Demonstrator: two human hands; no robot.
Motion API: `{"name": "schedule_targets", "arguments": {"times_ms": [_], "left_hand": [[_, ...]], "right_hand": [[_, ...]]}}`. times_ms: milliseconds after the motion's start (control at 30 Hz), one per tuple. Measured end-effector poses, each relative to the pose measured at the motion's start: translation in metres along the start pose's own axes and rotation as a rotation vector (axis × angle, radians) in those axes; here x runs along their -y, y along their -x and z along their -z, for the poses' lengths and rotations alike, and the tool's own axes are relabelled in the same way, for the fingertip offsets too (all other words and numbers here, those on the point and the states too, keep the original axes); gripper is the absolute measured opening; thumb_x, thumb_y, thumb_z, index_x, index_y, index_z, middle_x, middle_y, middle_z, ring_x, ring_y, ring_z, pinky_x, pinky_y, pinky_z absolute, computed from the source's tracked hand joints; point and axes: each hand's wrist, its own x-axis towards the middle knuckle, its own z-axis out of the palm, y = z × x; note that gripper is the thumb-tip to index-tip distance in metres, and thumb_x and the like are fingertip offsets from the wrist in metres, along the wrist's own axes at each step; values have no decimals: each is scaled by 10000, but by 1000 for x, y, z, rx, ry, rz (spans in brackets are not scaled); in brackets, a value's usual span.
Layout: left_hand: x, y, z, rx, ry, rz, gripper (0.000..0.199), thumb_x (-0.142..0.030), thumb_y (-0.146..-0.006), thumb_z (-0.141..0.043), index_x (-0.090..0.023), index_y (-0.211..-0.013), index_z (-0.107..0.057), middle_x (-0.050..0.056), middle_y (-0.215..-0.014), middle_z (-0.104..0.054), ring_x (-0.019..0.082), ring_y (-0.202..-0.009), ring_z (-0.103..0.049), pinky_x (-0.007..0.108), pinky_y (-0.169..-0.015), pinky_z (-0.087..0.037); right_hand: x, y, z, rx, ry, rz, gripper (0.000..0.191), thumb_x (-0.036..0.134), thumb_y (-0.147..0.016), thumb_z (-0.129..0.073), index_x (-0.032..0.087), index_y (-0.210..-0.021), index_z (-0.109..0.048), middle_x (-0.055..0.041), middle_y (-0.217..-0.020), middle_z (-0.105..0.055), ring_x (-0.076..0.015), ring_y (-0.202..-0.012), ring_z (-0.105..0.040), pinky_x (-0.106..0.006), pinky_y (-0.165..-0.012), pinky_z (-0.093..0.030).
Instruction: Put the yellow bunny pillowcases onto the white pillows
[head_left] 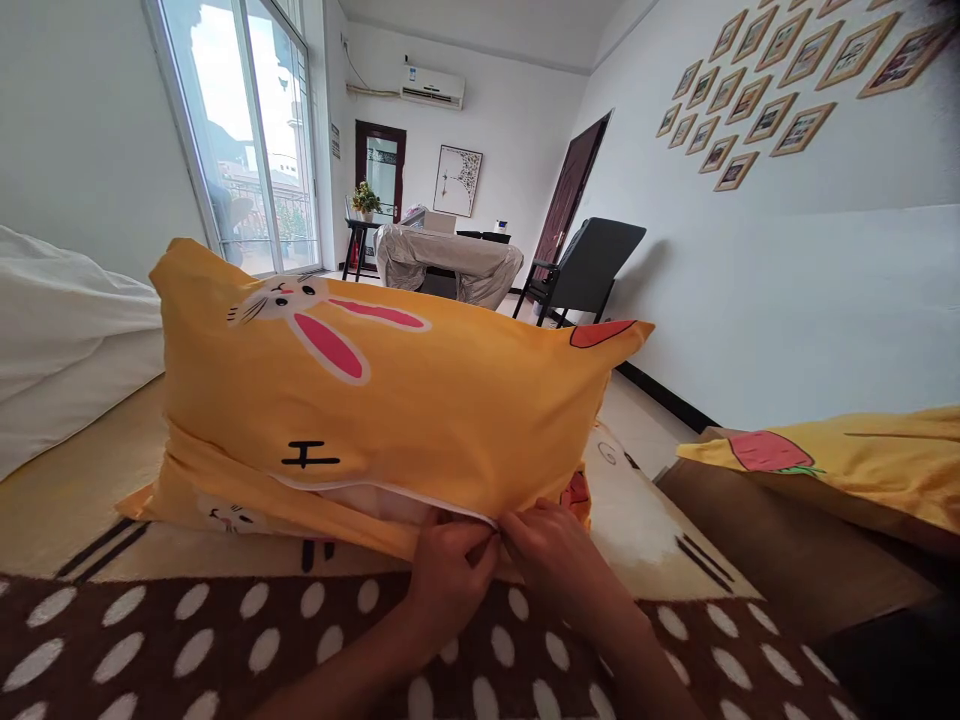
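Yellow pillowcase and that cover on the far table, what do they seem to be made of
The yellow pillowcase looks like matte printed cloth, perhaps cotton: it creases softly without shine. The cover seems to be thin, slightly glossy plastic sheeting, given its crinkled highlights.

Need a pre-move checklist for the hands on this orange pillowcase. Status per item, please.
1. Both hands on the pillowcase: ok. Left hand and right hand meet at the right end of the visible opening in the pillowcase.
2. Opening closed: not ok. It gapes left of the hands, showing pale filling.
3. Zip pull, if any, gripped: cannot tell. Fingers cover that spot.
4. Filling clear of the edge at the fingertips: cannot tell, hidden.
5. Other objects off the visible opening: ok. Only cloth and filling show left of the hands.
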Motion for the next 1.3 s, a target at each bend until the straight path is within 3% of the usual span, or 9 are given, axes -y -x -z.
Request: {"name": "schedule_targets", "arguments": {"times_ms": [233,433,667,967,1300], "left_hand": [[-6,-1,4,22,-123,-51,148,-111,-770,-541,-176,-660,-615,-22,-612,-646,111,-537,-510,246,-565,-297],[-4,4,1,1,-372,-262,123,-108,-756,-543,-177,-670,-597,11,-632,-669,168,-549,-599,284,-518,-302],[-13,18,3,22,-658,-444,103,-73,-623,-575,-164,-671,-576,6,-611,-623,192,-503,-570,289,-454,-331],[-35,15,14,-66,-805,-452,124,-55,-545,-597,-149,-618,-561,21,-576,-587,189,-488,-538,294,-480,-402],[-37,1,41,-71,-884,-350,116,-44,-628,-551,-159,-639,-553,29,-581,-575,206,-526,-541,329,-549,-390]], "right_hand": [[1,0,-2,62,-24,-42,106,78,-817,-503,164,-805,-562,-48,-700,-649,-191,-653,-592,-301,-608,-267],[4,5,7,195,-130,-109,167,57,-795,-486,165,-870,-589,-67,-779,-661,-200,-787,-597,-286,-649,-308],[10,7,11,284,-181,-173,145,43,-753,-514,167,-738,-587,-52,-717,-654,-171,-667,-557,-290,-568,-199],[4,8,19,277,-335,-238,152,83,-780,-506,161,-649,-511,-4,-626,-574,-101,-576,-431,-265,-552,-169],[-5,5,12,137,-177,-236,93,116,-746,-466,178,-685,-498,-34,-668,-594,-161,-672,-522,-265,-608,-226]]}}
